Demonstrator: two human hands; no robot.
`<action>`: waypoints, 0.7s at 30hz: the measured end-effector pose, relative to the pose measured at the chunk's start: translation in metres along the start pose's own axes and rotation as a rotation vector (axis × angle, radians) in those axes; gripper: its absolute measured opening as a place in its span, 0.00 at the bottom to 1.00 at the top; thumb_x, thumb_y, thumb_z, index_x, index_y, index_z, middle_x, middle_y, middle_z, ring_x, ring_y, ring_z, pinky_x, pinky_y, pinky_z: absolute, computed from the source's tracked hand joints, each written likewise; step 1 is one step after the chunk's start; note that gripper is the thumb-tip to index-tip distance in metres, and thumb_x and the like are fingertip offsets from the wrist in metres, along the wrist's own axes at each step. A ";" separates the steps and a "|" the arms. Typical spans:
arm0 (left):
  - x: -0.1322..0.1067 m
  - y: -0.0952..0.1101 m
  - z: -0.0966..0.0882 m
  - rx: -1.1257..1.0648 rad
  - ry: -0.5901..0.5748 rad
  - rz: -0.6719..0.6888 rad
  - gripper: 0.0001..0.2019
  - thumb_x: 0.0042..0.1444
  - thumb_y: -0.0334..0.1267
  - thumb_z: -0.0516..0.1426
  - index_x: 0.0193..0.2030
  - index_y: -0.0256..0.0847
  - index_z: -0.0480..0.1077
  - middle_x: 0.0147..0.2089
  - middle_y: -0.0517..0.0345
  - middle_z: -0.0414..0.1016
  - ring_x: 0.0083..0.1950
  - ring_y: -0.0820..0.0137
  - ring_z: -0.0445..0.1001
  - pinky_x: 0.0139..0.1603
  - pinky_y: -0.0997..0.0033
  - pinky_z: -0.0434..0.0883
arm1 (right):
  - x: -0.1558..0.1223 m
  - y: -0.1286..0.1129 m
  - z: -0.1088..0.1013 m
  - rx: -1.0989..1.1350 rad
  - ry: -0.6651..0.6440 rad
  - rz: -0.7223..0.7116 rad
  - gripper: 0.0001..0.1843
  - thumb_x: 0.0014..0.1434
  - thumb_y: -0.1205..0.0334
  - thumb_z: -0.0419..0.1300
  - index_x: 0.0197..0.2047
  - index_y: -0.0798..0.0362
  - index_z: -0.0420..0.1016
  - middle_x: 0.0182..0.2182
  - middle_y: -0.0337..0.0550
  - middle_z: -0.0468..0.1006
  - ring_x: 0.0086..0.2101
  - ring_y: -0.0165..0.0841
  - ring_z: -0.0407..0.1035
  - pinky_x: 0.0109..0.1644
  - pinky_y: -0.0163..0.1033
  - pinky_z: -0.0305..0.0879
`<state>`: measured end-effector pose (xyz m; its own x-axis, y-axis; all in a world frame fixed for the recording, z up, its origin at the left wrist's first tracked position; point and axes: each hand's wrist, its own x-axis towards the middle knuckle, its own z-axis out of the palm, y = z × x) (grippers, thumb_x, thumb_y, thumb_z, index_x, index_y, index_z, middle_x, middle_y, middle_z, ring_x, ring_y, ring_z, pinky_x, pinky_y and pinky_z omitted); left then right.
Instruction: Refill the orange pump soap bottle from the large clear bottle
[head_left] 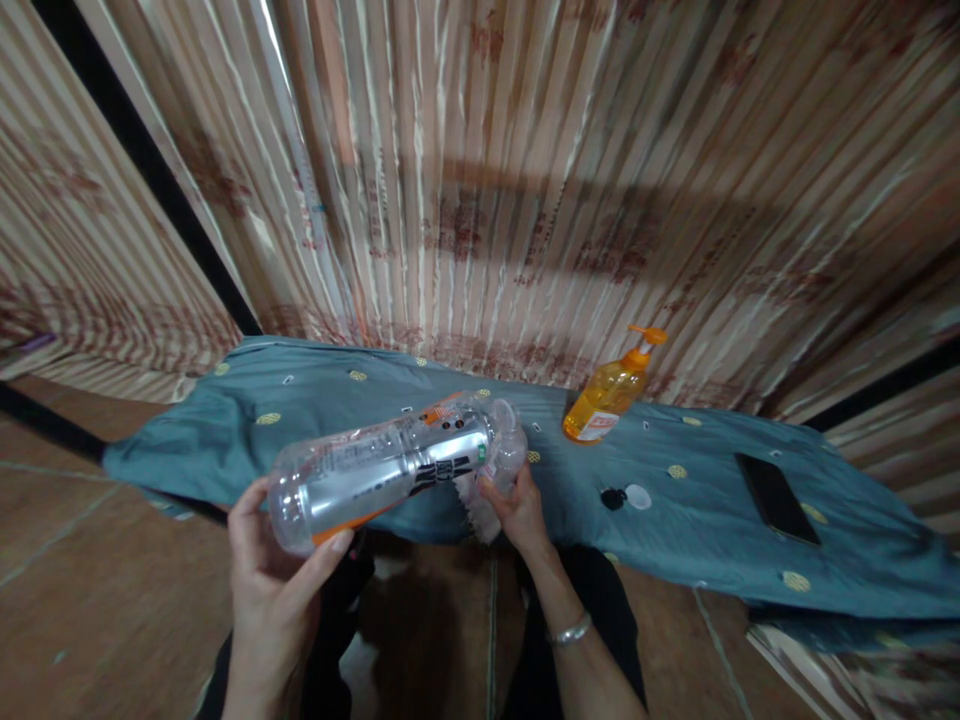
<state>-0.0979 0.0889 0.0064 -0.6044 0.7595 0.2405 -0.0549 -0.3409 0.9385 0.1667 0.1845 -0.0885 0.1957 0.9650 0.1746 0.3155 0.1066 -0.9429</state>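
Note:
A large clear plastic bottle [390, 470] with a silver and orange label lies tilted in the air above the cloth-covered surface, its right end higher. My left hand [274, 560] is wrapped around its lower left end. At the other end, my right hand [521, 510] has its fingers closed on a small rounded clear plastic piece [510, 440], which overlaps the bottle's end. Whether that piece is joined to the bottle I cannot tell. A pale pinkish cloth [478, 508] with a ragged edge hangs just below, beside my right fingers; whether they grip it is unclear.
A teal patterned cloth [697, 530] covers the long surface. On it stand an orange pump bottle [604, 400], a small black object [613, 498], a white round disc [638, 497] and a dark phone [777, 497]. A pleated curtain [487, 200] hangs behind, with dark poles at both sides.

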 end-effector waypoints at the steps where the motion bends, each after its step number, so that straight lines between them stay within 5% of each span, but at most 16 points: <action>1: 0.000 0.000 0.000 -0.006 0.002 0.004 0.41 0.36 0.41 0.81 0.60 0.61 0.79 0.61 0.62 0.82 0.55 0.64 0.82 0.50 0.71 0.82 | 0.000 0.001 0.000 0.001 -0.001 0.001 0.35 0.56 0.45 0.72 0.64 0.49 0.75 0.50 0.50 0.91 0.49 0.50 0.87 0.54 0.51 0.84; 12: 0.001 0.000 0.000 -0.014 0.004 0.031 0.43 0.33 0.40 0.82 0.60 0.58 0.78 0.62 0.60 0.82 0.57 0.62 0.83 0.52 0.69 0.83 | 0.001 0.000 0.001 0.061 -0.009 0.005 0.35 0.56 0.44 0.71 0.62 0.50 0.73 0.51 0.53 0.91 0.50 0.51 0.86 0.57 0.53 0.83; 21: -0.001 0.004 0.001 0.032 -0.021 0.011 0.39 0.39 0.43 0.80 0.60 0.69 0.78 0.65 0.63 0.81 0.61 0.56 0.81 0.57 0.60 0.83 | 0.001 0.003 0.001 0.039 0.008 0.005 0.37 0.54 0.44 0.73 0.63 0.51 0.74 0.50 0.53 0.91 0.50 0.52 0.86 0.56 0.53 0.83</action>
<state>-0.0968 0.0871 0.0100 -0.5881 0.7673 0.2557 -0.0226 -0.3316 0.9432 0.1671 0.1864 -0.0913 0.2050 0.9635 0.1723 0.2783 0.1114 -0.9540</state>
